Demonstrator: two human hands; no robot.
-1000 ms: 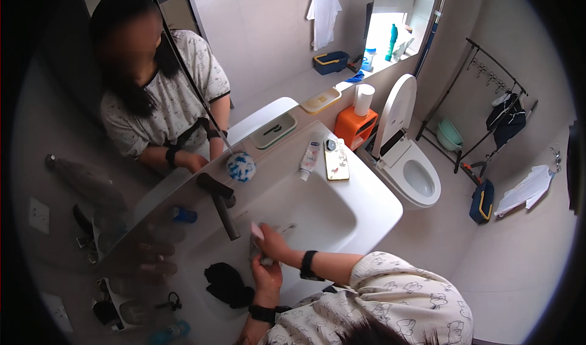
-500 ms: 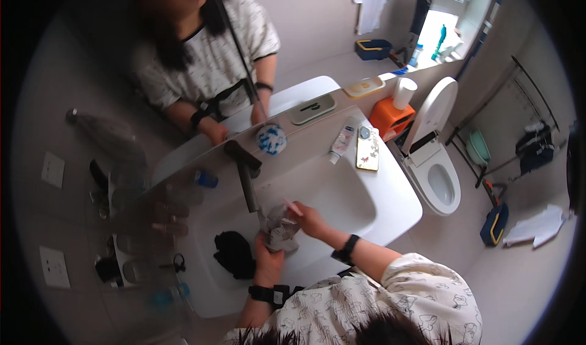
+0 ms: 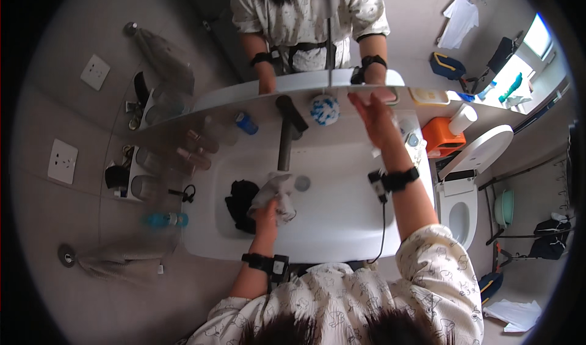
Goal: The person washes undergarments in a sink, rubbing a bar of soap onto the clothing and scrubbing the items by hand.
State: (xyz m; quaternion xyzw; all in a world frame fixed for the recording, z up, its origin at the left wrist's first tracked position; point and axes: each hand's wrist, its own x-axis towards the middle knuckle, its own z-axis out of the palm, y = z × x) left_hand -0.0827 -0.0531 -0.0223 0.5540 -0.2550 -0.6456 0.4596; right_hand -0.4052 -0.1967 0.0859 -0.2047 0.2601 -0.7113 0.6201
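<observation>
Toilet (image 3: 459, 215), white, lid raised. Box (image 3: 444, 136), orange, open-fronted, near the toilet; white roll (image 3: 462, 120) on top. Clothes rack (image 3: 489, 208), dark bars, at right; dark clothes (image 3: 548, 247) hung there. Basin (image 3: 504, 208), pale green, by the rack. Shirt (image 3: 514, 314), white, lower right. Bucket (image 3: 490, 286), navy, partly hidden by a sleeve. Bottle (image 3: 511, 87), teal, at the window. Towel (image 3: 125, 261), greyish, left wall. Outlet (image 3: 62, 161), white, above the towel.

Left grip (image 3: 267, 214) curled closed, right arm (image 3: 406, 192) stretched farther forward, right grip (image 3: 371, 116), fingers (image 3: 358, 104) extended
</observation>
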